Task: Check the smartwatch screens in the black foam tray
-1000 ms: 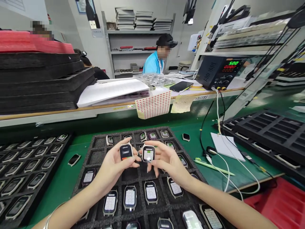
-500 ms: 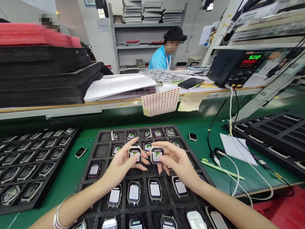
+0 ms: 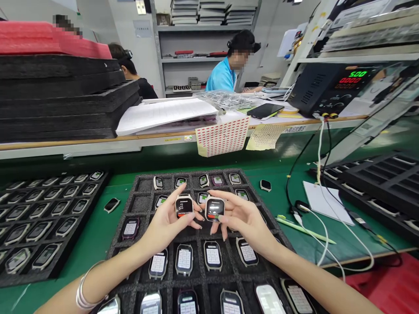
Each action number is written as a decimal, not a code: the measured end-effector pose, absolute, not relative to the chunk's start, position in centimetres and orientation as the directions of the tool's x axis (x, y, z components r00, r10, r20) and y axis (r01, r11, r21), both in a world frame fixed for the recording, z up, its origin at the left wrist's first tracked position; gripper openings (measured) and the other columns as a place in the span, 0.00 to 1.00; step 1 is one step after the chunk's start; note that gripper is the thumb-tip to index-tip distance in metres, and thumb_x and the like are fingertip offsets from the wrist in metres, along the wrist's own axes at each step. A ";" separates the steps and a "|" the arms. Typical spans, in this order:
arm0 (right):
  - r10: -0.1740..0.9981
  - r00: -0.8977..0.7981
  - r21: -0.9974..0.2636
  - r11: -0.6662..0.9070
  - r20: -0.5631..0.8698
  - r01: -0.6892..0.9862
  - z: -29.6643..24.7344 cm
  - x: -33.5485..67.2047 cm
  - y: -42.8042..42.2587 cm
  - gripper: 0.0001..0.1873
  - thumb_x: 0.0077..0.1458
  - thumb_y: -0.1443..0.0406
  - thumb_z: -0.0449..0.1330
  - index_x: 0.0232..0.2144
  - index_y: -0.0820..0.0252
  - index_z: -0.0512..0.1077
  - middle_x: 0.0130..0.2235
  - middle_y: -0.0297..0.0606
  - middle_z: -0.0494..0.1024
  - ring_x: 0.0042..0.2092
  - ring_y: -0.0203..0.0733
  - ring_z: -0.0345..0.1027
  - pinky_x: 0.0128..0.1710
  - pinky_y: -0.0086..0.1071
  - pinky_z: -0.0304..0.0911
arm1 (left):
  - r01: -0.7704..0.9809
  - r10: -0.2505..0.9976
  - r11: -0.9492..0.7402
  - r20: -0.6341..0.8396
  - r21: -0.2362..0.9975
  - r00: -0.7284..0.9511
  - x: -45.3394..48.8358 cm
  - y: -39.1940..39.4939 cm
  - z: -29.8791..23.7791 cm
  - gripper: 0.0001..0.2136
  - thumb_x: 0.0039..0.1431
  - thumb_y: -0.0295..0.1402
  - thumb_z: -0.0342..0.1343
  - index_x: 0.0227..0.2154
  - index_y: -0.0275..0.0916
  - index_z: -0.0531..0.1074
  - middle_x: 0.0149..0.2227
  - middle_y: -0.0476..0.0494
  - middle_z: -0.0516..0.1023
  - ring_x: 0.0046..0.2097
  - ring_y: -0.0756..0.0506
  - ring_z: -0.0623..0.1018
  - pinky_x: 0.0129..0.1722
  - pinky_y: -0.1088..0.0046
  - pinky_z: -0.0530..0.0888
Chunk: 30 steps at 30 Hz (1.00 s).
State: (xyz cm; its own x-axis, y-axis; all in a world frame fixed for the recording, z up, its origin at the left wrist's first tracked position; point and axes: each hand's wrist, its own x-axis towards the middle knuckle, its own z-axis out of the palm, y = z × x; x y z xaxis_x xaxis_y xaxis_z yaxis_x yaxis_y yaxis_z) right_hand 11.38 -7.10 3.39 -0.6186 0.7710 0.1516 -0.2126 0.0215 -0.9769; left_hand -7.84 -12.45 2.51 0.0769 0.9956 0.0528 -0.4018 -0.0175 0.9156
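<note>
My left hand [image 3: 170, 218] grips a strapless smartwatch [image 3: 184, 206] by its edges, thumb at the lower right of its screen. A second smartwatch [image 3: 214, 208] is held in my right hand [image 3: 240, 218], its thumb by the bottom of the screen. Both screens are dark with white text and a red band along the bottom. The two watches are side by side, a small gap apart, above a black foam tray [image 3: 137, 203]. In the tray's compartments lie several more watches, many with lit white screens, such as the smartwatch [image 3: 212, 256] below my hands.
Another watch tray [image 3: 62, 257] lies at left, stacked trays [image 3: 376, 183] at right. Loose watches [image 3: 111, 205] [image 3: 265, 185] flank the middle tray. A green pen [image 3: 306, 230], cables and white paper [image 3: 327, 203] lie right. A power supply [image 3: 334, 89] stands on the shelf; people sit beyond.
Both held watches' screens have switched from a white-and-green display to dark with text and a red band. My thumbs have shifted off the screen centres. The view has shifted slightly.
</note>
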 end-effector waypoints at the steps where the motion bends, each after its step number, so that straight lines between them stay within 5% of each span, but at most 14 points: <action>1: 0.768 -0.621 -0.975 0.020 0.156 -0.219 3.3 11.4 -7.0 0.22 0.55 0.67 0.60 0.53 0.59 0.66 0.37 0.42 0.77 0.29 0.41 0.75 0.20 0.27 0.68 | -0.397 0.996 -0.018 0.051 0.918 0.073 -7.8 -12.4 2.5 0.33 0.54 0.28 0.60 0.62 0.42 0.53 0.39 0.42 0.75 0.39 0.43 0.76 0.38 0.63 0.77; 9: 0.808 -0.579 -0.992 0.052 0.112 -0.118 3.3 11.2 -7.1 0.15 0.59 0.64 0.59 0.48 0.62 0.68 0.31 0.38 0.77 0.24 0.37 0.73 0.17 0.22 0.63 | -0.386 0.990 -0.062 0.105 0.920 0.093 -8.1 -12.4 2.0 0.30 0.56 0.28 0.57 0.61 0.38 0.55 0.37 0.42 0.75 0.38 0.44 0.76 0.34 0.65 0.78; 15: 0.719 -0.680 -0.981 0.016 0.146 -0.193 2.9 11.5 -6.9 0.19 0.56 0.67 0.59 0.51 0.59 0.67 0.36 0.40 0.77 0.28 0.40 0.75 0.19 0.23 0.65 | -0.331 0.995 -0.068 0.090 0.941 0.050 -8.2 -12.0 1.7 0.27 0.60 0.30 0.54 0.61 0.37 0.54 0.32 0.44 0.74 0.33 0.47 0.76 0.25 0.73 0.76; 19: 0.680 -0.718 -0.982 0.014 0.147 -0.188 2.7 11.6 -6.8 0.27 0.53 0.69 0.62 0.55 0.57 0.63 0.43 0.45 0.76 0.33 0.42 0.76 0.22 0.24 0.67 | -0.387 0.991 -0.068 0.107 0.920 0.081 -8.3 -12.1 1.5 0.30 0.56 0.25 0.56 0.61 0.39 0.53 0.36 0.44 0.74 0.36 0.46 0.76 0.31 0.70 0.77; 23: 0.718 -0.686 -0.991 0.043 0.118 -0.126 2.5 11.4 -7.0 0.26 0.55 0.69 0.61 0.56 0.58 0.62 0.40 0.45 0.78 0.33 0.40 0.75 0.22 0.23 0.67 | -0.444 0.980 -0.071 0.145 0.893 0.134 -8.5 -12.1 1.5 0.37 0.50 0.23 0.60 0.61 0.40 0.52 0.41 0.42 0.74 0.38 0.45 0.76 0.37 0.67 0.77; 30: 0.702 -0.706 -0.994 0.103 0.094 -0.029 2.8 11.6 -7.1 0.30 0.52 0.71 0.63 0.56 0.56 0.61 0.42 0.42 0.77 0.34 0.42 0.76 0.23 0.25 0.69 | -0.358 0.989 -0.038 0.086 0.933 0.117 -8.3 -12.1 1.8 0.35 0.55 0.25 0.59 0.62 0.38 0.47 0.40 0.41 0.72 0.37 0.46 0.76 0.35 0.66 0.77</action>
State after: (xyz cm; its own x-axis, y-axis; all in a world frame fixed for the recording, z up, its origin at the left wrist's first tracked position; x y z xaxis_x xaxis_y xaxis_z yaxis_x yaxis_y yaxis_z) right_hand 11.65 -7.13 2.84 -0.7056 0.7024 0.0936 -0.0290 0.1034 -0.9942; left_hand -8.26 -12.10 1.80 0.1175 0.9894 0.0857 -0.3584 -0.0382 0.9328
